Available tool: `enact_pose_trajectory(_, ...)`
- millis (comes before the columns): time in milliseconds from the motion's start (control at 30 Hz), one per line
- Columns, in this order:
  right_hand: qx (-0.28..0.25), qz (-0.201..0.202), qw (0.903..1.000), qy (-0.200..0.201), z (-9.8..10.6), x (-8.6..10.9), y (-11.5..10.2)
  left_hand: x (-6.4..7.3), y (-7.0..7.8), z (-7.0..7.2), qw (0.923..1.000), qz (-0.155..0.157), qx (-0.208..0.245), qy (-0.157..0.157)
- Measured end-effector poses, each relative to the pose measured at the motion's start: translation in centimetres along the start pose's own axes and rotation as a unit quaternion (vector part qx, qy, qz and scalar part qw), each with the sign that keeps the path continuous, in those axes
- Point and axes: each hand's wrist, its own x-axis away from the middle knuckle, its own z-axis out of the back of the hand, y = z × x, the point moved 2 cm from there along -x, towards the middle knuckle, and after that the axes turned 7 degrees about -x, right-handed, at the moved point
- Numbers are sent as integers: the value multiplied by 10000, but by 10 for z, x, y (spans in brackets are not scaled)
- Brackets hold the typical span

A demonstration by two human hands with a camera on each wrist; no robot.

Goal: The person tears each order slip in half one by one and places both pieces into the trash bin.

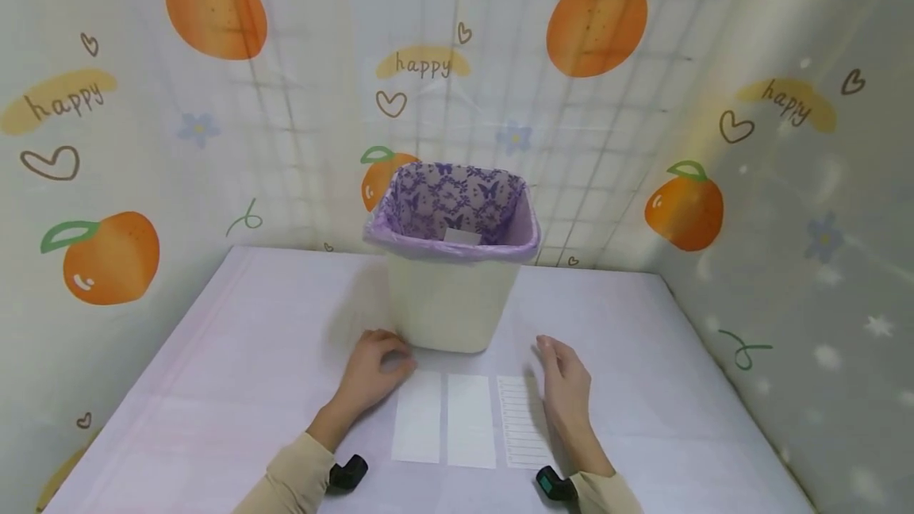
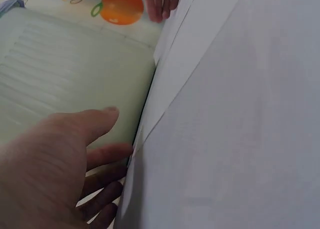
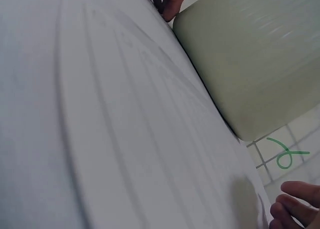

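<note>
Three white paper strips lie side by side: a plain left strip, a plain middle strip and a lined right strip. Beyond them stands a cream trash bin with a purple patterned bag folded over its rim. My left hand hovers by the left strip's top corner, close to the bin's base; its fingers are loosely bent and hold nothing. Beside the lined strip, my right hand is raised with relaxed fingers, holding nothing. Whether the left fingertips touch the strip is hard to tell.
A small white piece shows inside the bin. The pale tabletop ends at a curtain printed with oranges, with a wire grid faintly visible behind it. Black wrist devices sit at both sleeves.
</note>
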Motion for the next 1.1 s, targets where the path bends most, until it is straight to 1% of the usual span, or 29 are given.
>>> enact_pose_trajectory(167, 59, 202, 9997, 107, 0, 2, 0, 4, 6, -5, 9992, -151, -146, -345)
enact_pose_trajectory(267, 94, 399, 9989, 228, 0, 2, 0, 5, 8, -8, 9966, -229, -314, -731)
enact_pose_trajectory(400, 1, 662, 9973, 308, -1, 0, -1, 3, 12, -6, 9920, -277, -384, -1170)
enact_pose_trajectory(500, -100, 694, 9972, 264, -2, -1, -1, 3, 16, -3, 9897, -314, -440, -1322)
enact_pose_trajectory(633, -7, 630, 9977, 241, 1, 2, -3, 4, 22, -3, 9860, -339, -418, -1581)
enact_pose_trajectory(700, 108, 687, 9973, 254, 3, 3, -4, 5, 24, -4, 9845, -329, -349, -1688)
enact_pose_trajectory(767, 115, 786, 9965, 254, 4, 4, -6, 6, 24, -4, 9840, -330, -261, -1731)
enact_pose_trajectory(933, -230, 1085, 9938, 102, 1, 6, -9, 6, 23, 0, 9816, -420, -116, -1859)
enact_pose_trajectory(1033, -640, 1313, 9891, -187, -3, 9, -14, 6, 20, 1, 9788, -464, -23, -1993)
enact_pose_trajectory(1100, -814, 1543, 9837, -435, -7, 11, -17, 5, 18, 2, 9768, -404, 193, -2092)
